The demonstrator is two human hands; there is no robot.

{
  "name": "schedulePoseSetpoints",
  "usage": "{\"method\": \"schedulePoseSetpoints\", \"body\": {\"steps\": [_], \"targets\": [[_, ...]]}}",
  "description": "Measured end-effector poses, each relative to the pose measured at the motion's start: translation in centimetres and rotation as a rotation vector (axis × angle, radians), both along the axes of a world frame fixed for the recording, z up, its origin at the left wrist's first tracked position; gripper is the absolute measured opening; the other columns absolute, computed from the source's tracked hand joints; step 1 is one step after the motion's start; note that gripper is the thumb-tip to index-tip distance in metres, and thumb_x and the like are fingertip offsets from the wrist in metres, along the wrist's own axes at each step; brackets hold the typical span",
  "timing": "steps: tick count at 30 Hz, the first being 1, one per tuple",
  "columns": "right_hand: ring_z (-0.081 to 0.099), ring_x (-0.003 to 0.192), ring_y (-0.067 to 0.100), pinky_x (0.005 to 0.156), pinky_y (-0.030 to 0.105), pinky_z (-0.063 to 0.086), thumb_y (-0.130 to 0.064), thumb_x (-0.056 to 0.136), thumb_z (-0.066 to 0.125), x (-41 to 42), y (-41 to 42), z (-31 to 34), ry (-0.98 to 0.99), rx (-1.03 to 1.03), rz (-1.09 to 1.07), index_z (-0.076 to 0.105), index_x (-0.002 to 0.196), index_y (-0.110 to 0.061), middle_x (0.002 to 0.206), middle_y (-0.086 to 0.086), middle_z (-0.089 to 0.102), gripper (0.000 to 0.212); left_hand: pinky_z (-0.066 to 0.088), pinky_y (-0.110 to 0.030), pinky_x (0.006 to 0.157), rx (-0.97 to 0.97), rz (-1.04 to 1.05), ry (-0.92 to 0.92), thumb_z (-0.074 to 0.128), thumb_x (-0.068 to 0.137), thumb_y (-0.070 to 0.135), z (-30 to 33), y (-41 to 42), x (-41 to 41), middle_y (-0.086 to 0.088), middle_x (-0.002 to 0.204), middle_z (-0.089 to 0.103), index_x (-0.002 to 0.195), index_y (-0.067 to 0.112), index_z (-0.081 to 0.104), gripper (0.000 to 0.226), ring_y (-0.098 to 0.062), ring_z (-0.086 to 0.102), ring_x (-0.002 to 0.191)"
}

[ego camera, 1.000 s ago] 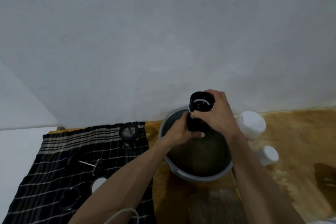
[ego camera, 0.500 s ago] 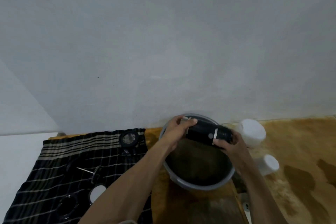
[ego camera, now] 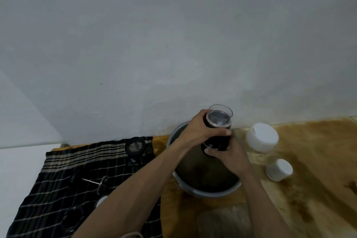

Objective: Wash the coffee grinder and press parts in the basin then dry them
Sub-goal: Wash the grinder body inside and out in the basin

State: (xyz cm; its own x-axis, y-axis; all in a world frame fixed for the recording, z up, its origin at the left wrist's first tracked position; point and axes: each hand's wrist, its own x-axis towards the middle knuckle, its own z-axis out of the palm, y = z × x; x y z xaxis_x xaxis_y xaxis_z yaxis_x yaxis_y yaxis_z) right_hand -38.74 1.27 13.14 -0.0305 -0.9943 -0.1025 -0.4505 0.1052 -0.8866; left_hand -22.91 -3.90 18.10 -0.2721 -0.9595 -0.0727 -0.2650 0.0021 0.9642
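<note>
Upright above the grey basin (ego camera: 202, 192), coffee grinder body (ego camera: 218, 131) with clear glass cup (ego camera: 220, 116) on top, gripped by left hand (ego camera: 199, 131) and right hand (ego camera: 229, 155); probable risk: wet grip slipping, cup dropping off.

- The left hand (ego camera: 201, 131), just right of the frame's centre and low, has its fingers curled round the upper part of the dark grinder body (ego camera: 218, 135), thumb lying across the front.
- The left forearm runs bare from the bottom centre of the frame up and to the right.
- The right hand (ego camera: 229, 157) grips the lower end from beneath, fingers wrapped round it.
- The right forearm slants down to the lower right edge.
</note>
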Motion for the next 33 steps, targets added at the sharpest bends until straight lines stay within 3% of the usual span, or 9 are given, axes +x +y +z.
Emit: {"method": "schedulePoseSetpoints", "body": {"steps": [3, 10, 12, 14, 16, 20, 26, 33], "targets": [[0.061, 0.113, 0.007, 0.082, 0.014, 0.047, -0.039, 0.064, 0.095, 0.3, -0.4, 1.8, -0.035, -0.066, -0.011, 0.047, 0.134, -0.029, 0.125, -0.015, 0.063, 0.085, 0.056, -0.03, 0.099, -0.106, 0.033, -0.012, 0.095, 0.066, 0.045, 1.9, 0.2, 0.0, 0.013, 0.12, 0.069, 0.131, 0.026, 0.059, 0.077, -0.004, 0.066, 0.108], [0.055, 0.098, -0.009, 0.078, 0.011, 0.042, -0.038, 0.067, 0.094, 0.9, -1.5, 6.7, -0.04, -0.224, -0.068, 0.04, 0.127, -0.041, 0.11, -0.029, 0.055, 0.081, 0.056, -0.026, 0.097, -0.31, 0.026, 0.068, 0.095, 0.07, 0.035, 7.8, 0.3, 0.6, 0.011, 0.121, 0.07, 0.133, 0.023, 0.06, 0.073, -0.002, 0.065, 0.11], [0.058, 0.101, -0.006, 0.081, 0.015, 0.045, -0.036, 0.067, 0.094, 1.2, -1.6, 6.2, -0.053, -0.205, -0.067, 0.041, 0.13, -0.04, 0.113, -0.026, 0.059, 0.082, 0.055, -0.026, 0.099, -0.29, 0.042, 0.086, 0.095, 0.07, 0.032, 6.8, 0.1, 0.9, 0.011, 0.122, 0.069, 0.133, 0.022, 0.06, 0.073, -0.002, 0.065, 0.11], [0.062, 0.109, 0.007, 0.087, 0.021, 0.046, -0.033, 0.065, 0.095, 1.4, -1.6, 4.3, -0.006, -0.118, -0.008, 0.043, 0.133, -0.034, 0.12, -0.017, 0.061, 0.085, 0.054, -0.03, 0.1, -0.198, 0.04, -0.006, 0.096, 0.07, 0.034, 4.3, 0.3, 1.1, 0.01, 0.122, 0.068, 0.133, 0.022, 0.059, 0.074, -0.006, 0.065, 0.108], [0.059, 0.117, 0.015, 0.085, 0.015, 0.042, -0.028, 0.066, 0.095, 1.5, -0.8, 1.5, 0.069, -0.023, 0.068, 0.042, 0.134, -0.032, 0.121, -0.013, 0.057, 0.086, 0.055, -0.037, 0.101, -0.115, 0.025, -0.144, 0.096, 0.067, 0.042, 1.1, 0.7, 1.2, 0.011, 0.12, 0.066, 0.131, 0.025, 0.058, 0.076, -0.01, 0.064, 0.107], [0.049, 0.111, 0.007, 0.073, 0.006, 0.037, -0.023, 0.069, 0.093, 1.7, -0.2, 0.4, 0.085, -0.002, 0.055, 0.039, 0.14, -0.027, 0.12, -0.016, 0.05, 0.09, 0.056, -0.039, 0.1, -0.102, 0.021, -0.143, 0.094, 0.066, 0.046, -0.8, 0.6, 1.3, 0.009, 0.122, 0.069, 0.13, 0.027, 0.059, 0.076, -0.012, 0.065, 0.109], [0.058, 0.11, 0.009, 0.08, 0.011, 0.042, -0.023, 0.067, 0.094, 1.2, -1.5, 1.6, 0.015, -0.088, -0.038, 0.045, 0.136, -0.023, 0.124, -0.01, 0.06, 0.085, 0.057, -0.032, 0.096, -0.144, 0.021, -0.023, 0.097, 0.064, 0.037, 1.6, -0.5, 1.0, 0.011, 0.117, 0.072, 0.126, 0.027, 0.062, 0.072, -0.008, 0.068, 0.106], [0.056, 0.12, 0.017, 0.098, 0.026, 0.042, -0.027, 0.069, 0.093, 1.5, -0.9, 0.4, 0.129, 0.019, 0.042, 0.04, 0.144, -0.02, 0.133, -0.005, 0.058, 0.092, 0.056, -0.038, 0.099, -0.101, -0.011, -0.131, 0.096, 0.065, 0.041, -0.5, -0.5, 1.1, 0.007, 0.121, 0.069, 0.129, 0.024, 0.059, 0.076, -0.013, 0.065, 0.108]]}}
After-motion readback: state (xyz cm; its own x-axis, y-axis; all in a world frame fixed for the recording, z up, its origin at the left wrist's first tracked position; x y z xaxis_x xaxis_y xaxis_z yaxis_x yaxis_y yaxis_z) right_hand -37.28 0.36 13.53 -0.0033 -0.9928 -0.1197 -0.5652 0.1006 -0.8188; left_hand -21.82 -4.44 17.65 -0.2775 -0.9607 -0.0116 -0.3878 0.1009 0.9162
